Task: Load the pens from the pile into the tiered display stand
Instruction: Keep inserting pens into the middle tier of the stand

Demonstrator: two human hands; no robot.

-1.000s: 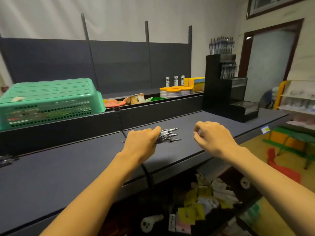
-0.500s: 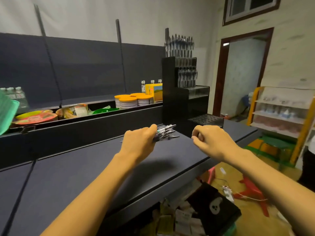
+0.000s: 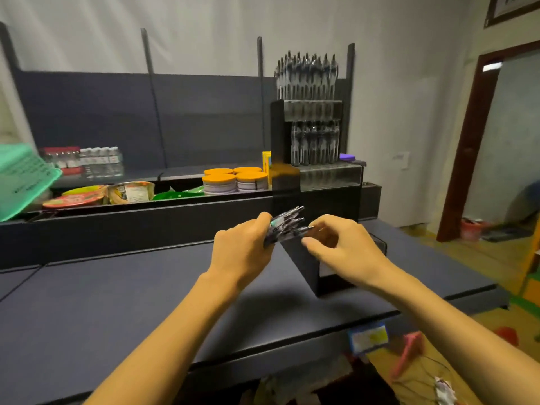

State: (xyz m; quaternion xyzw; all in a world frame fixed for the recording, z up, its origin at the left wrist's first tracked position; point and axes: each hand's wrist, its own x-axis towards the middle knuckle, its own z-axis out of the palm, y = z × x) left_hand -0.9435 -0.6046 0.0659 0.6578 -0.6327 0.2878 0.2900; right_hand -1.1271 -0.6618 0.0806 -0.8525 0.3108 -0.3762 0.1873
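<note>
- Pens [image 3: 285,226] sit bunched in my left hand [image 3: 244,249], fingers curled round the barrels, tips fanning up and to the right, held above the table [image 3: 117,293].
- My right hand [image 3: 340,247] is just beside the bundle's tips, thumb and forefinger closing toward the end of one pen; I cannot tell whether they have actually pinched it.
- Both hands are raised in front of the stand [image 3: 315,182], whose lowest step is mostly hidden behind my right hand.
- The stand is black, boxy and stepped, with clear, glossy front panels on its tiers; it rests on the table's far right.
- Its top two tiers hold upright rows of slim pens with dark clips and see-through barrels.
- The pens in my hand look the same: thin, clear plastic with dark ends, slightly blurred.
- The table is a flat, matt, dark grey-blue slab with a straight front edge.
- Behind it, round tubs [image 3: 235,178] with orange lids stand beside the stand, and a green slotted plastic basket [image 3: 20,176] sits at far left.
</note>
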